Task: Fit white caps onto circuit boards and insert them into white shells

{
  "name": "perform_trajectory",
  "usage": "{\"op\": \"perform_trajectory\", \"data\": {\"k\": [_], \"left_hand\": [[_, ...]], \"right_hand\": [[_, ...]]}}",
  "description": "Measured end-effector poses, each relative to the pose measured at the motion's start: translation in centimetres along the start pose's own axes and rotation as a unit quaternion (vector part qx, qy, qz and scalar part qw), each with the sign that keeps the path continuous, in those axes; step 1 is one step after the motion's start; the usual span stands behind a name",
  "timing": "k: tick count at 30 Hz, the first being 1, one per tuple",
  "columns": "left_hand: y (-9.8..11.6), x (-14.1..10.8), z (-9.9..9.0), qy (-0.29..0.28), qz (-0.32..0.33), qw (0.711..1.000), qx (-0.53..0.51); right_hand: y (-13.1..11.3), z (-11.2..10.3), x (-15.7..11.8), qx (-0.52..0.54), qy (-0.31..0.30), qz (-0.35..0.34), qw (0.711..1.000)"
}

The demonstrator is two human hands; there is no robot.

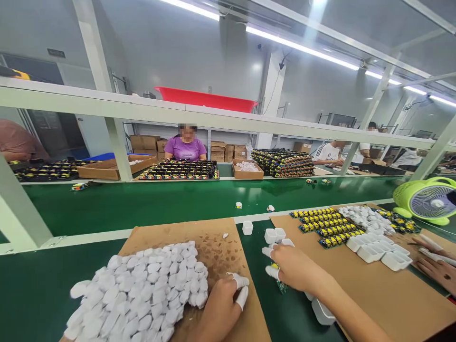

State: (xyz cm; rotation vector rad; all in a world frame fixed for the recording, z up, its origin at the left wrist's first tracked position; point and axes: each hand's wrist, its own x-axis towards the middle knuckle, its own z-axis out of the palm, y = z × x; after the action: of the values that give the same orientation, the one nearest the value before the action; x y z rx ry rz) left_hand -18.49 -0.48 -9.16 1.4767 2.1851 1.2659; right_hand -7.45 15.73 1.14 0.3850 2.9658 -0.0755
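My left hand (224, 304), with white covers on thumb and forefinger, rests on a brown cardboard sheet (217, 237). Its two covered fingertips are pressed close together; anything between them is too small to make out. Left of it lies a wide pile of white, soft-looking lumps (142, 289). My right hand (295, 268), also with covered fingertips, is over the green bench strip between two cardboard sheets. Its thumb and forefinger are apart above a small circuit board (282, 286) with a yellow part, which the hand partly hides. Small white square cups (270, 235) stand just beyond it.
A green conveyor belt (160, 199) crosses ahead, carrying a few small boards. On the right cardboard (313, 256) are rows of yellow-topped boards (327, 225), white lumps and cups. Another person's hands (434, 261) work there. A green fan (425, 199) stands far right.
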Motion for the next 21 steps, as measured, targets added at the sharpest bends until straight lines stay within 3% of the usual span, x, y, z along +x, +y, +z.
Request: {"op": "perform_trajectory", "data": {"k": [2, 6, 12, 14, 17, 21], "left_hand": [[0.0, -0.1, 0.1, 0.003, -0.006, 1.000, -0.018], [-0.1, -0.2, 0.3, 0.011, -0.028, 0.997, -0.064], [-0.8, 0.3, 0.9, 0.031, -0.121, 0.973, -0.194], [-1.0, 0.6, 1.4, 0.020, -0.164, 0.946, -0.278], [-0.8, 1.0, 1.6, -0.013, -0.222, 0.877, -0.426], [0.1, 1.0, 0.9, -0.016, -0.234, 0.797, -0.556]], "right_hand": [[0.1, 1.8, 1.6, -0.045, -0.051, 0.030, 0.997], [0.1, 4.2, 3.1, -0.049, -0.055, 0.036, 0.997], [0.4, 4.2, 3.7, 0.017, -0.037, 0.012, 0.999], [0.1, 3.8, 3.4, 0.054, -0.013, -0.003, 0.998], [-1.1, 3.6, 2.9, 0.169, 0.053, -0.056, 0.983], [-3.1, 4.0, 2.9, 0.392, 0.119, -0.165, 0.897]]}}
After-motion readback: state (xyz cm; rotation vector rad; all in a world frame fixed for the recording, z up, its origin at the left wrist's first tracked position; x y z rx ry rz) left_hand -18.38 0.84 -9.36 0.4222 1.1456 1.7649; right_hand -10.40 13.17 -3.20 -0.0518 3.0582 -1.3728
